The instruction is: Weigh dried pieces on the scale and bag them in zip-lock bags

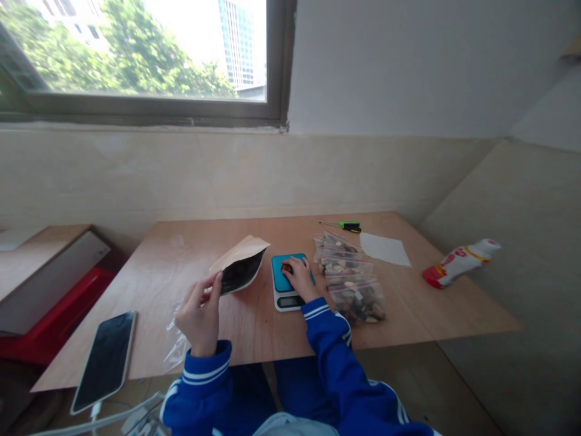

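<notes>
Two hands work at a wooden table (181, 266): the left hand (200, 318) pinches an open kraft pouch (240, 266) tilted on its side. The right hand (300, 277) rests curled over a small dark piece (285, 267) on the blue scale (287, 284), beside filled clear bags (351, 278).

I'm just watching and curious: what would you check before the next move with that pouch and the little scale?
1. Left hand grips the paper pouch: ok.
2. Pouch mouth open, facing the scale: ok.
3. Right hand rests on the scale's platform: ok.
4. Scale display readable: cannot tell.
5. Filled clear bags apart from the scale: ok.
6. Phone safely on the table: not ok, overhanging the edge.
</notes>
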Available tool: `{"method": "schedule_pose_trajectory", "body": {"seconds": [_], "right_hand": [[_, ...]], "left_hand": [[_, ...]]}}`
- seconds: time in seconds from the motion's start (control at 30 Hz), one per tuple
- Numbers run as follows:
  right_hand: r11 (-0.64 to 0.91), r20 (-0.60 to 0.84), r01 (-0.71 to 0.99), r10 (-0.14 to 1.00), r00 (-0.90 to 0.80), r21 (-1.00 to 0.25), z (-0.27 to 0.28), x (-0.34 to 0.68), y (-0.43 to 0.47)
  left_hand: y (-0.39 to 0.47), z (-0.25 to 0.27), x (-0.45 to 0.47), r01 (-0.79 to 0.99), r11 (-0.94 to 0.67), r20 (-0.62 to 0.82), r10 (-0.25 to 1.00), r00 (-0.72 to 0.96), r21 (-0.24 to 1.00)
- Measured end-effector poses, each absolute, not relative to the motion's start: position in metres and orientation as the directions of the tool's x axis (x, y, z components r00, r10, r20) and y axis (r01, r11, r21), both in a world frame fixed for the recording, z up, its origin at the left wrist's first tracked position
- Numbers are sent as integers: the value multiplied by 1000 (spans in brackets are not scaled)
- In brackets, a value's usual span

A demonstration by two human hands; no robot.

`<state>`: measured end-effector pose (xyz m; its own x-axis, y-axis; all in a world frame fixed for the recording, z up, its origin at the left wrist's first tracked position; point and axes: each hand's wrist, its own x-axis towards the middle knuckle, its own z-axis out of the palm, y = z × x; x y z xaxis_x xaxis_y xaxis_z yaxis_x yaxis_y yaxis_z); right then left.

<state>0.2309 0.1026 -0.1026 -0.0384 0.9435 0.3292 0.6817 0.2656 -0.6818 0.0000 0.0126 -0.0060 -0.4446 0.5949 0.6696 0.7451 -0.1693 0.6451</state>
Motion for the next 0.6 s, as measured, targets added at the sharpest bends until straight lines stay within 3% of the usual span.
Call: {"method": "schedule_pose_trajectory", "body": {"seconds": [0.17,0.33,0.4,0.47,0.6], "right_hand": [[270,339,692,940,-39,-669,-94,225,93],[362,453,388,874,174,-848,-34,226,78],[416,493,321,844,213,-851,0,226,66],[495,533,260,841,96,-829,29,223,52],[596,512,262,795,-326,-759,57,207,33]], "left_hand": [[18,-3,-4,733,-163,665,580,-470,660],[16,-4,-4,732,-173,664,592,-457,659],[15,-5,-1,736,-169,658,607,-446,655],[13,-6,4,742,-170,659,612,-436,648],[9,-8,16,774,-208,694,618,-370,598]]}}
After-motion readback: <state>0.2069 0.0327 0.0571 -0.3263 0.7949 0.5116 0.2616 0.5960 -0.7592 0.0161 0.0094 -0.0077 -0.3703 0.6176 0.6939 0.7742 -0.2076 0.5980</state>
